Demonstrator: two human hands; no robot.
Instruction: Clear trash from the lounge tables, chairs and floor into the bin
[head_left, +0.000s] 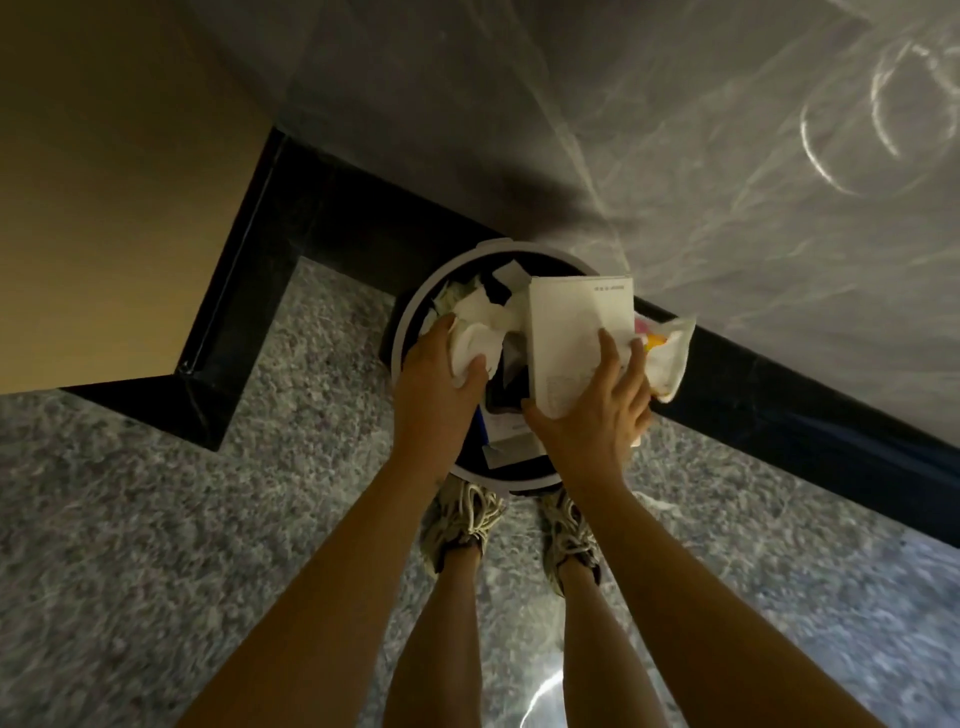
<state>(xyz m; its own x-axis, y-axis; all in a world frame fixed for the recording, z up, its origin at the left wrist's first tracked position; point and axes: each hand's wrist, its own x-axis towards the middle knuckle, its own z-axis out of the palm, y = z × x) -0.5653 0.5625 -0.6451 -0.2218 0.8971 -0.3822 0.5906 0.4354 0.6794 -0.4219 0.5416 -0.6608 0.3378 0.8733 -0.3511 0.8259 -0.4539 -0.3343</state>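
A round bin (410, 312) with a pale rim stands on the floor against the wall, holding several pieces of paper and wrappers. Over its left side my left hand (441, 384) grips a crumpled white tissue (480, 338). My right hand (597, 415) is over the bin's right side, fingers curled round a flat white paper box (576, 327) and a white wrapper with pink and yellow print (667, 353). The wrapper sticks out beyond the bin's right rim.
My two feet in laced sneakers (467, 519) stand right behind the bin on speckled grey floor (156, 519). A black skirting (779, 395) runs along the grey wall. A tan panel (104, 182) with a black base juts out at left.
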